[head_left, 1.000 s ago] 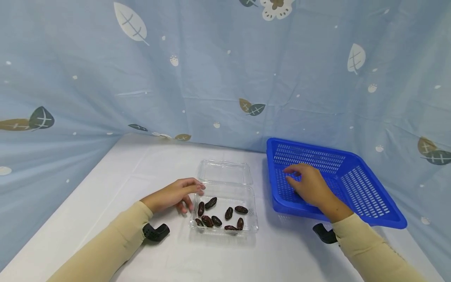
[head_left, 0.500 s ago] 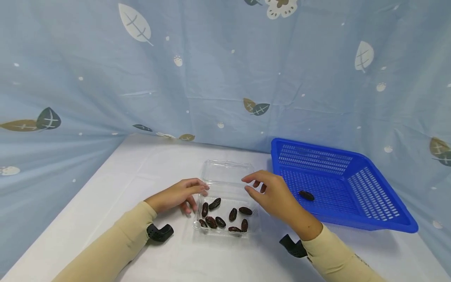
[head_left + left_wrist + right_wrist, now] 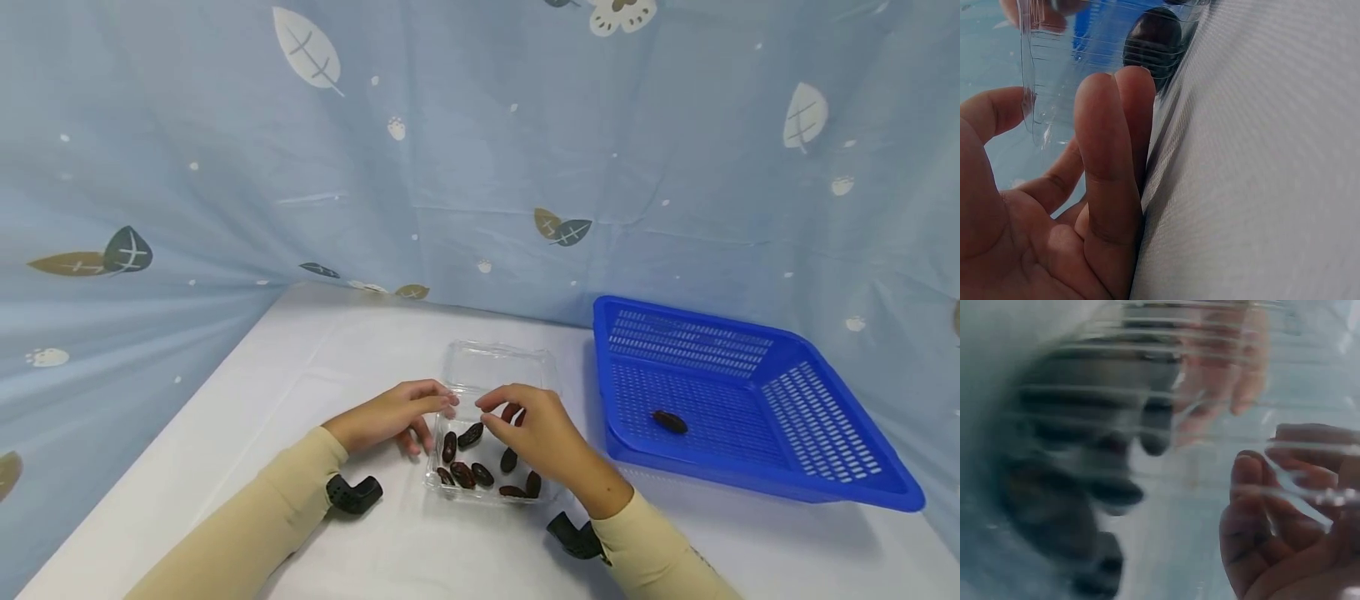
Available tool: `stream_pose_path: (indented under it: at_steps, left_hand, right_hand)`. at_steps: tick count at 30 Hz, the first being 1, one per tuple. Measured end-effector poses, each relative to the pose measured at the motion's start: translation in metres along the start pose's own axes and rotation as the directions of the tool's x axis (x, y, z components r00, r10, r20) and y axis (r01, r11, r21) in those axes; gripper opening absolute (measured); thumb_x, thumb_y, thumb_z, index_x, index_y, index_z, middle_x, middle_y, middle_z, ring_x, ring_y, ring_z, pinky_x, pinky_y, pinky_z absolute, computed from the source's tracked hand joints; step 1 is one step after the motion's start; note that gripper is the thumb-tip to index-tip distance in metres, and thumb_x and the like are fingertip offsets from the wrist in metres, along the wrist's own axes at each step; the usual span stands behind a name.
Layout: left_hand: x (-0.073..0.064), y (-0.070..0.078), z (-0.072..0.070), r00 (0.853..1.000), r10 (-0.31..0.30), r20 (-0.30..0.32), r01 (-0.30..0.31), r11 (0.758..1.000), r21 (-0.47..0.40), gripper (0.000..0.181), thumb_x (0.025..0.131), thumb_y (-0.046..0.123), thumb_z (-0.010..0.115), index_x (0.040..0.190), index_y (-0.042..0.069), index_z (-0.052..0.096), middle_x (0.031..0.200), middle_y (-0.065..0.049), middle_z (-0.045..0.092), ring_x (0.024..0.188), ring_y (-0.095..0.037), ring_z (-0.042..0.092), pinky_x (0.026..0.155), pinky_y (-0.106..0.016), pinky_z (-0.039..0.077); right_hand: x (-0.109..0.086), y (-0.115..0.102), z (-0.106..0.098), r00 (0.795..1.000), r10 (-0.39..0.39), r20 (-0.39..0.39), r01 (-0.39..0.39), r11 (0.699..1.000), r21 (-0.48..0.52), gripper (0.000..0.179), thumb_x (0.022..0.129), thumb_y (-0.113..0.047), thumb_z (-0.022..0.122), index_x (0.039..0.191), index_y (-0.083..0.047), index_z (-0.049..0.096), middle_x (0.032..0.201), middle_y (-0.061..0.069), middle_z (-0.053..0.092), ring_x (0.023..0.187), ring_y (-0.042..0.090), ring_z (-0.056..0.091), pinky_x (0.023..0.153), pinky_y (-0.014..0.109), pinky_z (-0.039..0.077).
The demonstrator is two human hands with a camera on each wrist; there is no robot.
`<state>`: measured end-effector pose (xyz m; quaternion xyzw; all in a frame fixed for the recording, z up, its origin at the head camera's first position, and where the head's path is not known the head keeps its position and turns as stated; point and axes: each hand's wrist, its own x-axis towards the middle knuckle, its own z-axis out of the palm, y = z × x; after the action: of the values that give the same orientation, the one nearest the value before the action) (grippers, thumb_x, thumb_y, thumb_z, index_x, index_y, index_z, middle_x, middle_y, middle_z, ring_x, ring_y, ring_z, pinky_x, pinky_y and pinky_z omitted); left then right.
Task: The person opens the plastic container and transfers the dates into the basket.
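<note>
A hinged clear plastic box (image 3: 489,498) stands on the table with its lid (image 3: 501,363) folded back; several dark brown dates (image 3: 462,475) lie inside. My left hand (image 3: 405,410) rests at the box's left side. In the left wrist view, the fingers (image 3: 1102,137) touch the clear wall near a date (image 3: 1152,40). Over the box's right part hovers my right hand (image 3: 536,429), thumb and index finger apart, nothing seen between them. It covers some of the dates. Through the ribbed plastic in the right wrist view, the dates (image 3: 1050,506) look blurred.
A blue perforated basket (image 3: 757,482) sits to the right, holding one date (image 3: 670,422). Black wrist mounts (image 3: 354,496) are on both arms. A blue leaf-patterned curtain (image 3: 450,167) hangs behind the white table (image 3: 420,550).
My right hand has moved left, out of the basket and over the box, uncovering a date in the basket. The left hand stays at the box. The head view has shifted slightly.
</note>
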<state>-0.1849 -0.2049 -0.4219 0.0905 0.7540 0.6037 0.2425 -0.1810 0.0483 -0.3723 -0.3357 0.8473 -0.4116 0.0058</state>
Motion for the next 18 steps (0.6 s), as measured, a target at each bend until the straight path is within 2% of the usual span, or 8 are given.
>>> stream_pose_path:
  at_steps: [6, 14, 18]
  left_hand:
    - [0.002, 0.002, -0.001, 1.000, 0.003, 0.011, -0.003, 1.000, -0.007, 0.045, 0.104, 0.041, 0.050, 0.135, 0.008, 0.054, 0.132, -0.013, 0.059, 0.067, -0.015, 0.066, 0.054, -0.026, 0.055]
    - [0.001, 0.004, -0.001, 1.000, -0.001, 0.005, 0.001, 1.000, -0.005, 0.045, 0.105, 0.039, 0.049, 0.136, 0.007, 0.053, 0.131, -0.014, 0.059, 0.064, -0.014, 0.065, 0.053, -0.024, 0.055]
    - [0.000, 0.001, -0.001, 1.000, -0.011, 0.005, 0.011, 1.000, 0.001, 0.045, 0.105, 0.040, 0.048, 0.135, 0.007, 0.053, 0.132, -0.013, 0.059, 0.062, -0.012, 0.064, 0.052, -0.024, 0.054]
  right_hand:
    - [0.001, 0.010, 0.008, 0.997, 0.033, 0.066, -0.033, 0.999, 0.003, 0.017, 0.091, -0.007, 0.073, 0.107, -0.006, 0.075, 0.104, 0.008, 0.075, 0.065, 0.005, 0.059, 0.050, 0.021, 0.049]
    - [0.001, 0.016, 0.013, 0.988, 0.057, 0.143, -0.054, 0.998, -0.027, 0.025, 0.090, -0.004, 0.072, 0.115, -0.005, 0.073, 0.080, 0.005, 0.070, 0.045, 0.001, 0.049, 0.039, 0.021, 0.041]
    - [0.000, 0.019, 0.016, 0.978, 0.077, 0.194, -0.068, 0.996, -0.057, 0.029, 0.090, -0.004, 0.070, 0.120, -0.007, 0.072, 0.083, 0.004, 0.070, 0.043, 0.001, 0.048, 0.038, 0.021, 0.041]
